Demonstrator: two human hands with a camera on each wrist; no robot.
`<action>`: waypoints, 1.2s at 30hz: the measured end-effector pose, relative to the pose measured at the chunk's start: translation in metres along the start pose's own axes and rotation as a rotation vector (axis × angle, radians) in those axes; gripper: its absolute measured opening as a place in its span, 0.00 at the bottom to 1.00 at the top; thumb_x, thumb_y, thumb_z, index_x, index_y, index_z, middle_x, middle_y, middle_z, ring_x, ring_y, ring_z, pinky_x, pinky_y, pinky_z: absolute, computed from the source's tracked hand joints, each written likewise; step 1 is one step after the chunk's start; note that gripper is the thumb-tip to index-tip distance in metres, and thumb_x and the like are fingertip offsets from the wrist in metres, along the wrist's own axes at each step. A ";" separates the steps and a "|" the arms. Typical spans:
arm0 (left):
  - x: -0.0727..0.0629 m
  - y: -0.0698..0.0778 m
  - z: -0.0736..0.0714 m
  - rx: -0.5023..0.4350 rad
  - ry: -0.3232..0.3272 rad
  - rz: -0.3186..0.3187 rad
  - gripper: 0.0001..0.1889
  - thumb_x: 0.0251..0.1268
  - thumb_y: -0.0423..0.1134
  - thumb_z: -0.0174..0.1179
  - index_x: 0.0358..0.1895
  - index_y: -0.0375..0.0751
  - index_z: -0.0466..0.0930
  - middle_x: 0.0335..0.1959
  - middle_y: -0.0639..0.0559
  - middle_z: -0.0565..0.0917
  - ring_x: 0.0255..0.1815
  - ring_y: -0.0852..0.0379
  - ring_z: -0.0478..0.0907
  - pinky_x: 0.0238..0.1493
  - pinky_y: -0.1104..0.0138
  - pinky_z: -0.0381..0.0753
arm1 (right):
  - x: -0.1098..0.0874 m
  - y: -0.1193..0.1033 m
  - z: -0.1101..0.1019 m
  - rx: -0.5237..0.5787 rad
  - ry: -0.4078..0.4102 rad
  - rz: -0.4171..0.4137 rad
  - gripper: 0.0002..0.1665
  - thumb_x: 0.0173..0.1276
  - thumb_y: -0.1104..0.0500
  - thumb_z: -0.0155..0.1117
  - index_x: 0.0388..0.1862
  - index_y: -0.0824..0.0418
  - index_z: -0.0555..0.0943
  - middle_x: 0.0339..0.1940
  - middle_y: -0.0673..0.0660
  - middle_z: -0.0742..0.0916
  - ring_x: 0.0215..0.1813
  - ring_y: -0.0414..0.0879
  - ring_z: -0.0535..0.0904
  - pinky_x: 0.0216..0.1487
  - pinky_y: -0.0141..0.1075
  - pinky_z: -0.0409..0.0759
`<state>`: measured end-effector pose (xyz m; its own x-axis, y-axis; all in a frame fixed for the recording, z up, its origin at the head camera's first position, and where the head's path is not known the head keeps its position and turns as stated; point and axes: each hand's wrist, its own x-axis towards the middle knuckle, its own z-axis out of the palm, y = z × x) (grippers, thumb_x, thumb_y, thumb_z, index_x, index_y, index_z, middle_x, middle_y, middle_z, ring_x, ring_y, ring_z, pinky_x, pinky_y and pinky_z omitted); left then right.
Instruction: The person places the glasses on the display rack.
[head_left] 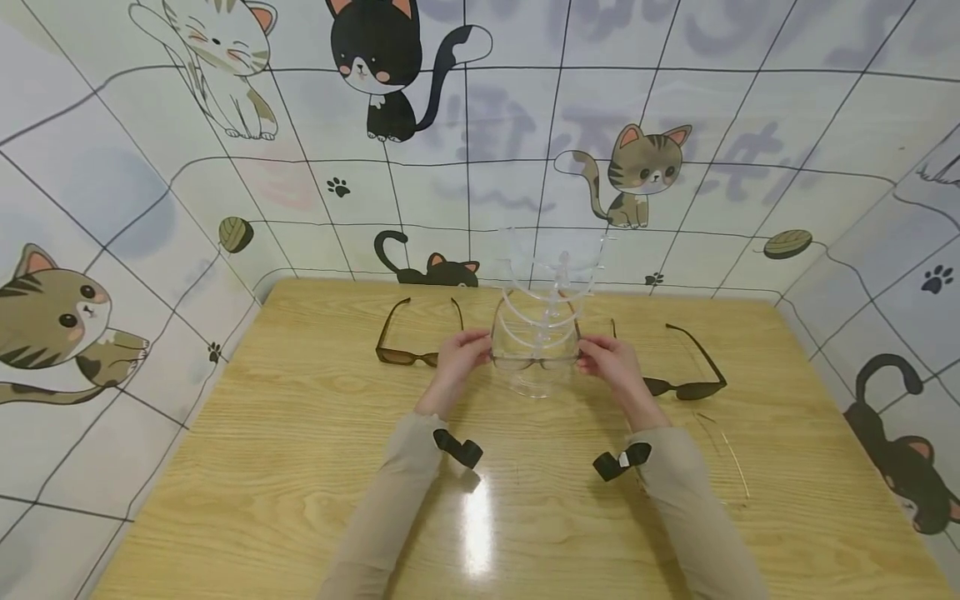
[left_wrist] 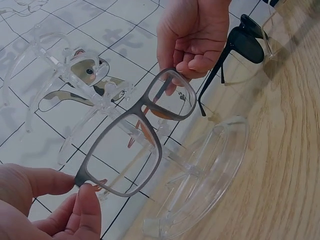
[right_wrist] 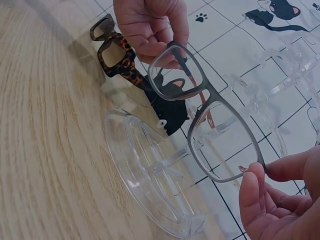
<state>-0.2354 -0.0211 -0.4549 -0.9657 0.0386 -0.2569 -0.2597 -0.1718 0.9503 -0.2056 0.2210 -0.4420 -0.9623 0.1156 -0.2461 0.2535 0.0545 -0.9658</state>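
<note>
Both hands hold a pair of grey-framed eyeglasses (left_wrist: 152, 107) in front of a clear display stand (head_left: 542, 321). My left hand (head_left: 461, 357) pinches one outer corner of the frame between thumb and fingers. At the opposite corner, my right hand (head_left: 613, 360) pinches the frame the same way. The lenses face me, and the orange-brown temples (right_wrist: 206, 112) point back toward the stand. Clear curved arms of the stand rise behind the glasses, above its rounded clear base (right_wrist: 131, 167) on the table. Whether the temples touch the stand, I cannot tell.
Tortoiseshell glasses (right_wrist: 116, 57) lie on the wooden table (head_left: 300, 467) left of the stand. Dark sunglasses (head_left: 697, 389) are beyond my right hand, with thin-framed glasses (head_left: 735, 462) nearer me. A cat-patterned wall covering (head_left: 510, 192) stands behind the table.
</note>
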 end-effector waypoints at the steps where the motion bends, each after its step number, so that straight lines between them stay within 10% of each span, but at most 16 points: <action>1: 0.001 0.000 0.001 0.003 0.010 0.005 0.13 0.63 0.29 0.59 0.49 0.29 0.79 0.39 0.44 0.81 0.28 0.63 0.77 0.33 0.74 0.80 | 0.001 0.000 0.000 0.003 0.007 0.001 0.24 0.71 0.62 0.54 0.60 0.76 0.69 0.36 0.59 0.83 0.25 0.35 0.79 0.31 0.28 0.82; 22: 0.015 -0.009 0.012 -0.024 0.117 0.063 0.12 0.59 0.25 0.59 0.46 0.28 0.79 0.35 0.46 0.81 0.26 0.62 0.77 0.34 0.70 0.82 | 0.034 0.022 -0.004 0.007 0.049 -0.037 0.22 0.70 0.63 0.55 0.59 0.73 0.71 0.32 0.53 0.82 0.28 0.35 0.80 0.33 0.26 0.82; 36: 0.010 -0.006 0.018 0.096 0.167 0.115 0.12 0.58 0.23 0.58 0.46 0.28 0.79 0.40 0.40 0.82 0.35 0.56 0.78 0.36 0.69 0.82 | 0.017 0.004 0.004 -0.018 0.069 -0.048 0.20 0.70 0.67 0.53 0.57 0.77 0.71 0.29 0.54 0.82 0.26 0.36 0.80 0.32 0.27 0.82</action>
<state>-0.2436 -0.0021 -0.4601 -0.9764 -0.1405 -0.1641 -0.1553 -0.0713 0.9853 -0.2218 0.2189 -0.4505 -0.9644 0.1804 -0.1931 0.2100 0.0796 -0.9744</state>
